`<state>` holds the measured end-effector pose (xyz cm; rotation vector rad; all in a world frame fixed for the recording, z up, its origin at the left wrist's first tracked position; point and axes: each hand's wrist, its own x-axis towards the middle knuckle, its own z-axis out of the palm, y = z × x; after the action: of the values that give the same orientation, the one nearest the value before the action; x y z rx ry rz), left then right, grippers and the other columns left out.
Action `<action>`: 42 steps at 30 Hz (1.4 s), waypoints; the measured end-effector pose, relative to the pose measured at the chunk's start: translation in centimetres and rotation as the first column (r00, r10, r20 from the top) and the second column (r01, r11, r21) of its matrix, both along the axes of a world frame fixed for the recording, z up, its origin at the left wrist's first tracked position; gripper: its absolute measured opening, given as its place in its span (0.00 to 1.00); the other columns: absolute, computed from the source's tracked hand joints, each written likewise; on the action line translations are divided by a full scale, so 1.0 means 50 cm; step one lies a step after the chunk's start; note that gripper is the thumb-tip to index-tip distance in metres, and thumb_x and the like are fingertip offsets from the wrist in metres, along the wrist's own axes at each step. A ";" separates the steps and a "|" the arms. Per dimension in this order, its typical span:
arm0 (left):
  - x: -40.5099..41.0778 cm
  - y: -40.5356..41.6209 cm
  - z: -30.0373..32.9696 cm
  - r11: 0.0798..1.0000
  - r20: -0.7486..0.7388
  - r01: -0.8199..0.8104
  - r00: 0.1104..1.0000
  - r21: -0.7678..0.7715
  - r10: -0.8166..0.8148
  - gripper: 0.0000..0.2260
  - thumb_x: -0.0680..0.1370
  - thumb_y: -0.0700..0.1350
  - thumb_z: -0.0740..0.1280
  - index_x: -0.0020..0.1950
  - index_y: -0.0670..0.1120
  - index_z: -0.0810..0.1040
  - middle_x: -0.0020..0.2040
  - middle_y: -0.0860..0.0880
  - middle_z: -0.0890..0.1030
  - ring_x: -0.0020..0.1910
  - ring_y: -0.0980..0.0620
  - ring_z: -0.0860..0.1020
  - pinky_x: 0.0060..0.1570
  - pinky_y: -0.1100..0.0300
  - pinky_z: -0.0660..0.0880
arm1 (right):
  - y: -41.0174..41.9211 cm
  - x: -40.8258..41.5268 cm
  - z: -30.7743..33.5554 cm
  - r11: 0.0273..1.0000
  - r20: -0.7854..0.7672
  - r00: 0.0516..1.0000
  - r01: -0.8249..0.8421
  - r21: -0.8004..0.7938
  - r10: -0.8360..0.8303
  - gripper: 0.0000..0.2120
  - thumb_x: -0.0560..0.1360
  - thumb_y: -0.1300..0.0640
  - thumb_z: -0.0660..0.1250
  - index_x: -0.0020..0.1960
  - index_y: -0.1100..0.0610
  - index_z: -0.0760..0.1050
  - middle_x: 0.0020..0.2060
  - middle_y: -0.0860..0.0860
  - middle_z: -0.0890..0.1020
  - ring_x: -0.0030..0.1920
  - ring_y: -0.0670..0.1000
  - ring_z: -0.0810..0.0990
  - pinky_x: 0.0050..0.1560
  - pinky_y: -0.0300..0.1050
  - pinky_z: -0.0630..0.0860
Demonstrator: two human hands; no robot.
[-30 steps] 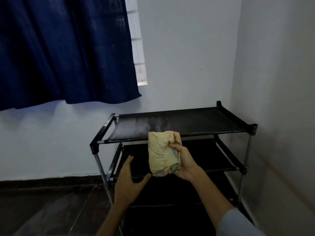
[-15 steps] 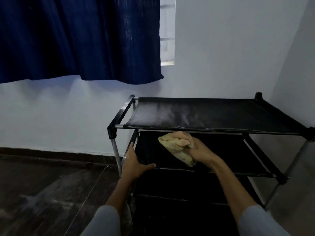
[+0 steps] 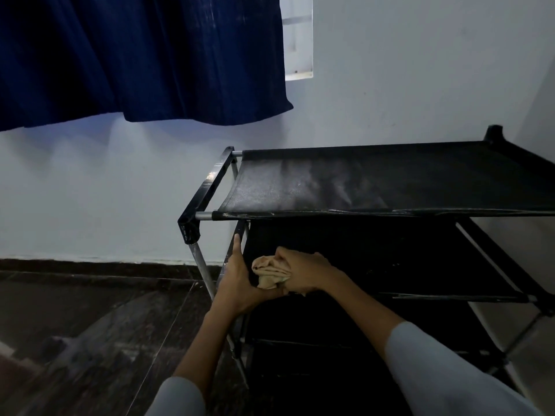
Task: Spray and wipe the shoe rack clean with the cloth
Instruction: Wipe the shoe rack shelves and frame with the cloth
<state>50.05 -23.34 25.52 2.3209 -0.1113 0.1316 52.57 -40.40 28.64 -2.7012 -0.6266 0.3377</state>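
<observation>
A black shoe rack (image 3: pixel 375 181) with fabric shelves on a metal frame stands against the white wall; its top shelf carries grey dust streaks. My right hand (image 3: pixel 303 270) presses a bunched yellow cloth (image 3: pixel 270 273) onto the left end of the second shelf. My left hand (image 3: pixel 240 280) grips the left side bar of that same shelf, fingers wrapped around the frame, right beside the cloth. No spray bottle is in view.
A dark blue curtain (image 3: pixel 135 55) hangs over a window at the upper left. The rack's right end sits close to a side wall (image 3: pixel 540 109). Dark tiled floor (image 3: pixel 90 325) spreads to the left of the rack.
My right hand has carried the cloth down from in front of the top shelf onto the second shelf's left end. My left hand has closed on the side bar. The view has shifted left.
</observation>
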 end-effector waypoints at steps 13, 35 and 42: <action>-0.009 0.035 0.007 0.994 -0.086 0.056 0.995 0.096 -0.048 0.61 0.52 0.67 0.72 0.66 0.64 0.26 0.70 0.48 0.69 0.67 0.49 0.70 0.58 0.59 0.69 | 0.040 -0.034 -0.007 0.995 0.114 0.989 -0.091 -0.043 0.095 0.25 0.73 0.51 0.67 0.66 0.49 0.61 0.61 0.51 0.70 0.58 0.61 0.70 0.47 0.47 0.64; -0.032 -0.006 0.037 0.994 -0.094 -0.019 0.995 0.107 0.029 0.67 0.55 0.54 0.82 0.75 0.54 0.33 0.66 0.43 0.73 0.66 0.45 0.71 0.59 0.57 0.67 | 0.054 -0.007 -0.003 0.999 0.016 0.999 -0.047 -0.002 0.047 0.25 0.76 0.51 0.64 0.72 0.44 0.65 0.66 0.53 0.75 0.64 0.59 0.73 0.66 0.59 0.64; -0.022 -0.005 0.036 0.979 -0.098 -0.044 0.993 0.201 0.065 0.65 0.56 0.57 0.81 0.76 0.53 0.35 0.61 0.41 0.76 0.59 0.43 0.76 0.54 0.56 0.70 | 0.060 -0.029 -0.019 0.992 0.056 0.998 0.032 0.124 -0.039 0.19 0.77 0.45 0.61 0.67 0.46 0.71 0.63 0.53 0.77 0.61 0.58 0.75 0.62 0.57 0.69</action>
<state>48.95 -23.59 27.33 2.5263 -0.0080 0.0277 51.14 -37.38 27.69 -2.6087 -0.5946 0.2042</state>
